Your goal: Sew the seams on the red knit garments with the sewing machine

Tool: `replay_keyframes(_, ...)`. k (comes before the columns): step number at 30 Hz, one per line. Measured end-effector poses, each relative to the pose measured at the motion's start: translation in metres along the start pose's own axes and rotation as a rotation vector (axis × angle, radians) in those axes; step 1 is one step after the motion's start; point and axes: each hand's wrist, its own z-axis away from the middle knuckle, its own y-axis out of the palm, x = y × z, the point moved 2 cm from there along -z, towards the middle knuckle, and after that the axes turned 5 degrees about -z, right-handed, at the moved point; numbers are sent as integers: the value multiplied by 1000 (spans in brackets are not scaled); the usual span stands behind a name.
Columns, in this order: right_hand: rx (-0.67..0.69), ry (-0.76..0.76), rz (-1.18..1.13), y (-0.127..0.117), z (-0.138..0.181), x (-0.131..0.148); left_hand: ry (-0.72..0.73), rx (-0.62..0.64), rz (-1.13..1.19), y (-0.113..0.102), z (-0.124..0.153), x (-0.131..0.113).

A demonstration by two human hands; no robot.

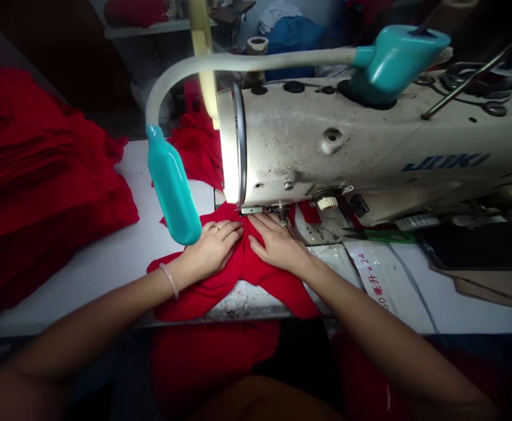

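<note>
Red fabric (256, 278) lies across the machine bed, with its front edges hanging toward me. My left hand (214, 245), wearing a ring and a bracelet, rests flat on it to the left, fingers stretched toward the needle area. On the right side my right hand (277, 242) presses the cloth with its fingers spread, the fingertips reaching under the sewing machine head (299, 146). The needle and presser foot are hidden behind the head and my fingers. A turquoise lamp (174, 193) on a bent pale arm hangs just above my left hand.
A tall stack of red cloth pieces (40, 193) fills the left of the white table (106, 280). Green-handled scissors (389, 235) lie right of the bed, near a dark tray (466, 245) and brown cardboard (492, 286). More red cloth (198, 149) lies behind the machine.
</note>
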Motion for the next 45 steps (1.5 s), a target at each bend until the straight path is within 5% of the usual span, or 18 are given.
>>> replay_keyframes(9,-37,31,54,-1,0,-11,-112,-37,109,10,1,0)
replay_keyframes(15,-131,-324,-13,-4,17,1,-106,-55,188,7,1,0)
replay_keyframes(19,-170,-425,-60,-5,33,21,-123,-51,222,4,-5,0)
replay_keyframes(24,13,-458,-127,-20,45,19,-128,-74,315,-10,8,-1)
replay_keyframes(26,90,-417,1,-30,45,9,-204,-199,423,-25,24,2)
replay_keyframes(30,158,-440,270,-40,42,-7,-428,-731,300,-69,57,16)
replay_keyframes(34,119,-460,404,-42,41,-8,-233,-960,-58,-112,61,19)
replay_keyframes(41,112,-437,528,-48,34,-4,130,-793,-324,-148,38,17)
replay_keyframes(45,77,-441,423,-41,35,-7,17,-646,-156,-156,36,30)
